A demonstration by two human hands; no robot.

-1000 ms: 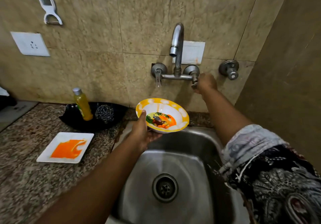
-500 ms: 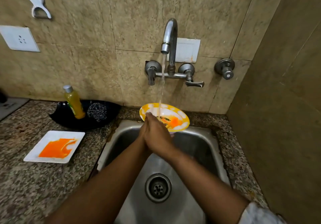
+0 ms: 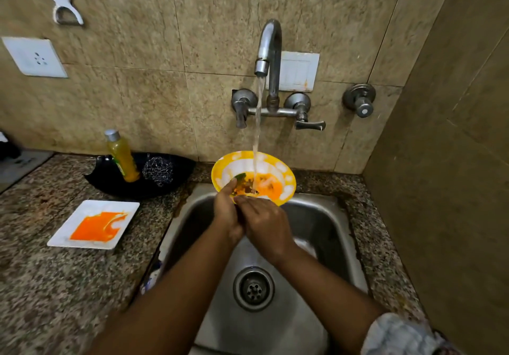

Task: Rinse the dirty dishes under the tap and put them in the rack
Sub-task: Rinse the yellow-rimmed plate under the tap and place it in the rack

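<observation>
A yellow-and-white bowl (image 3: 278, 171) with orange sauce and food scraps is held over the steel sink (image 3: 327, 217), tilted toward me. Water runs from the tap (image 3: 268, 52) into the bowl. My left hand (image 3: 225, 214) grips the bowl's near rim, thumb inside. My right hand (image 3: 265, 226) lies beside it, its fingers reaching over the near rim into the bowl; the fingertips are partly hidden. A white square plate (image 3: 82, 233) smeared with orange sauce lies on the granite counter to the left.
A black dish (image 3: 181, 173) at the back left holds a yellow soap bottle (image 3: 122, 156) and a steel scrubber (image 3: 158, 170). The tap's right lever (image 3: 309, 124) points sideways. A side wall stands close on the right. No rack is in view.
My right hand left the tap lever, which now points sideways, and came down to the bowl. Water started running. The bowl moved under the stream.
</observation>
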